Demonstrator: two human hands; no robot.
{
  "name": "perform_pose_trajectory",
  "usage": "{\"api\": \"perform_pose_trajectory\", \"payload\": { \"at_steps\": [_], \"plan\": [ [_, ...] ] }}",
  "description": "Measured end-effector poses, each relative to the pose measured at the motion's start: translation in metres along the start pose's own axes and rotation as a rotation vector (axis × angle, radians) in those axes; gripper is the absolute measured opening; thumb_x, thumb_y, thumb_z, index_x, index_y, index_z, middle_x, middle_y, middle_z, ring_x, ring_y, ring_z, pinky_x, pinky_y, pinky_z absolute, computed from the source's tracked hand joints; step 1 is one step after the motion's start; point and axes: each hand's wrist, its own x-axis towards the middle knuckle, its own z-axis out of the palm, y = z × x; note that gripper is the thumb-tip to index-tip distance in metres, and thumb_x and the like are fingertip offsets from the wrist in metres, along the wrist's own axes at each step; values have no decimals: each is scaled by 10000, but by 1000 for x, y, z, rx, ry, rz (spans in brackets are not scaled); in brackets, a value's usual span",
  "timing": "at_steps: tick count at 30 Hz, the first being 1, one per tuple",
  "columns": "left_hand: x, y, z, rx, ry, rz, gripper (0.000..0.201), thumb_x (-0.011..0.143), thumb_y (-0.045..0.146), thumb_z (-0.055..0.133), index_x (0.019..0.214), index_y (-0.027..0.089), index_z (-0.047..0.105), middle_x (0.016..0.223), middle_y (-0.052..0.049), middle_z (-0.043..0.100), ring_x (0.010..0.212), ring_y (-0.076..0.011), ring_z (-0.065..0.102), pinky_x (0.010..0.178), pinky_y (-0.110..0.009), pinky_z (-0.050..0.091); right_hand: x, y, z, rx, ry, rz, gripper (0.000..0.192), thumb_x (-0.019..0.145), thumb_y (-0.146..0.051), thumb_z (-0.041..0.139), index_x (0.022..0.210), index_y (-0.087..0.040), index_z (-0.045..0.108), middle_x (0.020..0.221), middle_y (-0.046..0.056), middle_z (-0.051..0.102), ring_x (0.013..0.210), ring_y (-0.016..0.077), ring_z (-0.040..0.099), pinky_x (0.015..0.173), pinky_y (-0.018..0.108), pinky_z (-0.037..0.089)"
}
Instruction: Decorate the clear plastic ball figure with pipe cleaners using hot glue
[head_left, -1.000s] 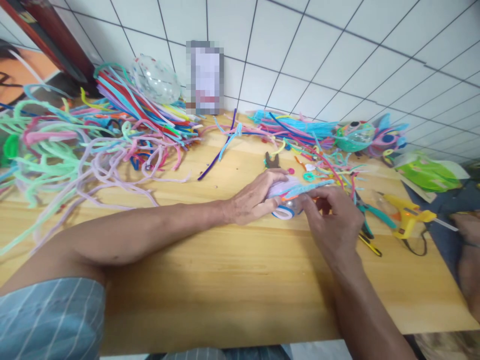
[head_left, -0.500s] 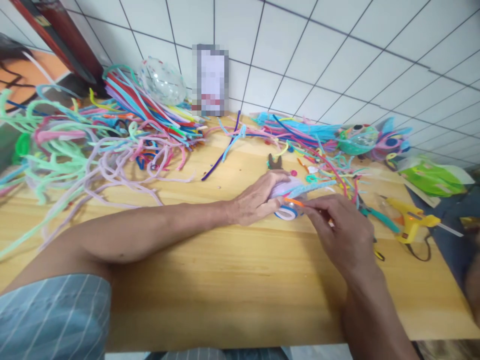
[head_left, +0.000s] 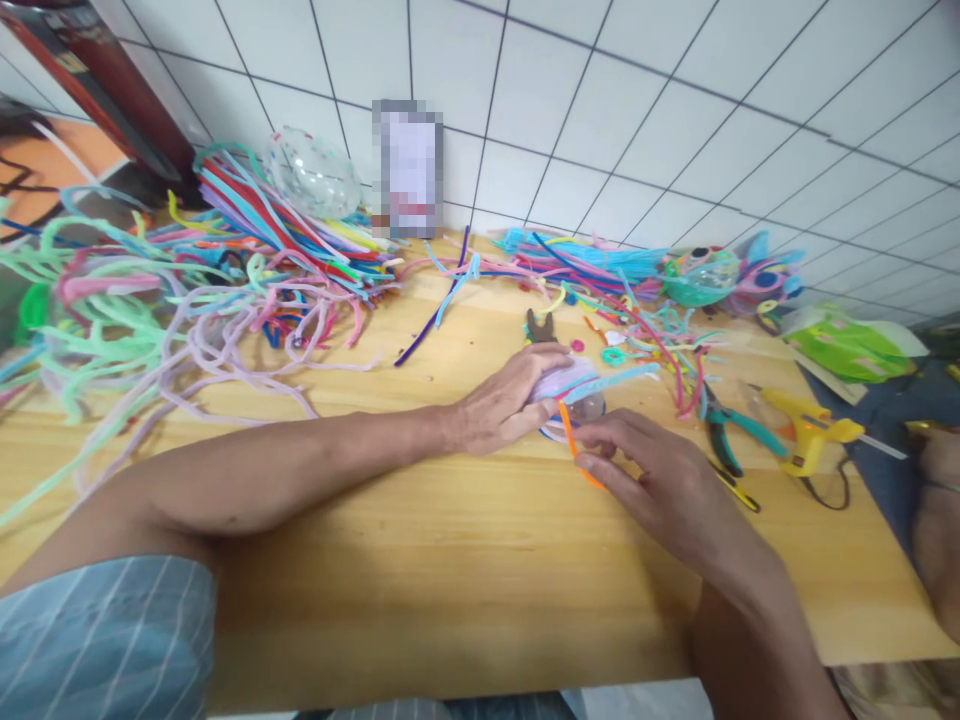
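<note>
My left hand (head_left: 501, 408) is closed around a small craft piece (head_left: 562, 378) made of lilac, pink and blue pipe cleaners wound about a clear ball. It rests low over the table. A light blue pipe cleaner (head_left: 619, 379) sticks out from it to the right. From beside my left thumb an orange pipe cleaner (head_left: 568, 428) bends down and to the right. My right hand (head_left: 660, 475) pinches that orange pipe cleaner between thumb and fingers, just right of the craft piece. The left fingers hide part of the piece.
Loose pipe cleaners (head_left: 225, 330) heap at the left. Blue bundles (head_left: 600, 260) and a finished fish-like ball (head_left: 701, 275) lie along the tiled wall. Teal-handled pliers (head_left: 742, 430), a yellow glue gun (head_left: 810, 430) and a yellow-black cutter (head_left: 739, 490) are at the right. A phone (head_left: 411, 170) leans on the wall.
The orange pipe cleaner has swung from pointing right to hanging downward. My right hand has shifted slightly down and left, uncovering the pliers and cutter. My left hand keeps its hold.
</note>
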Motion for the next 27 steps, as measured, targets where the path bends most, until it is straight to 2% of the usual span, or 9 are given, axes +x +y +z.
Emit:
{"api": "perform_pose_trajectory", "payload": {
  "at_steps": [5,8,11,14,16,18,22,27],
  "plan": [
    [0,2,-3,4,-29,10,509,1105,430,452,1570,246,356,1579,-202,445,1539,-322,416,1264,-619,397,-9,0,-2,19,26,72,117,1004,-260,647,1087,-248,729,977,41,784,809,171,741,728,302,604],
    [0,5,-6,19,-43,-8,505,1112,411,444,1580,243,354,1573,-199,441,1538,-309,413,1275,-599,394,-27,14,-7,28,107,172,126,994,-301,662,1075,-252,745,969,39,779,774,165,721,679,292,587],
    [0,7,-8,22,-57,-27,505,1114,395,445,1588,246,354,1584,-194,434,1548,-310,398,1286,-596,385,-60,49,-18,-81,287,377,170,959,-398,690,987,-249,766,935,48,772,758,185,700,615,296,541],
    [0,7,-9,25,-78,-34,509,1111,369,449,1594,251,346,1598,-190,421,1559,-320,379,1291,-608,375,-97,99,-35,-290,496,669,387,905,-579,667,987,-218,780,978,105,777,773,234,678,675,384,551],
    [0,8,-9,39,-86,-35,514,1108,352,456,1597,244,339,1598,-193,415,1559,-322,376,1288,-614,377,-117,130,-44,-366,527,766,535,852,-681,642,979,-180,781,994,161,772,870,294,686,797,483,565],
    [0,9,-10,50,-90,-39,518,1107,341,461,1599,241,334,1599,-195,409,1557,-320,378,1284,-616,380,-131,152,-46,-376,514,834,622,827,-743,604,993,-168,774,1012,185,770,904,325,691,843,532,558],
    [0,10,-10,52,-89,-47,515,1110,344,461,1601,256,336,1601,-183,408,1555,-304,383,1288,-592,384,-140,171,-32,-372,462,866,588,825,-746,614,1006,-204,751,1048,162,772,938,317,702,874,507,565],
    [0,10,-10,41,-87,-46,527,1106,360,467,1608,261,338,1611,-182,410,1560,-308,380,1292,-591,377,-143,169,-12,-487,471,770,545,892,-701,581,1043,-203,740,1058,166,750,1081,337,689,1009,537,536]
  ]
}}
